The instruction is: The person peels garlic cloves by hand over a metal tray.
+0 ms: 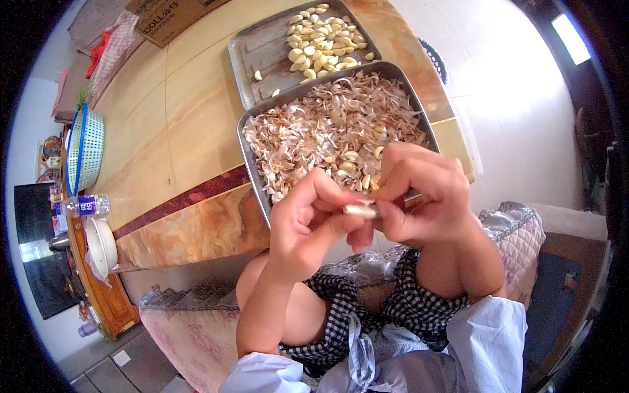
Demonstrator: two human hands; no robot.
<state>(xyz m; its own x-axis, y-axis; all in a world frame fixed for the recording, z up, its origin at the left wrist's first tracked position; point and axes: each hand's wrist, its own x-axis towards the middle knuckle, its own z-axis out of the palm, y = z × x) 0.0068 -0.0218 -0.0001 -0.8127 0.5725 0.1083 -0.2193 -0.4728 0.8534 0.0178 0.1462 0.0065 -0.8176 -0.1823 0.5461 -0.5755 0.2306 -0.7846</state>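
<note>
A pale garlic clove (360,211) is pinched between the fingertips of both hands, just past the table's near edge. My left hand (308,219) grips it from the left, thumb and forefinger closed. From the right, my right hand (424,191) pinches its other end, the fingers partly hiding it. Right behind the hands lies a metal tray (247,147) full of papery garlic skins (314,134), with several unpeeled or loose cloves (352,157) among them. Beyond it, a second metal tray (262,56) carries peeled white garlic cloves (321,39), mostly at its right side.
The marble-patterned table (196,118) stretches left of the trays. A cardboard box (173,19) sits at its far end. Along the left are a plastic basket (92,147), a water bottle (88,205) and white bowls (100,245). A quilted seat cover (196,340) lies under me.
</note>
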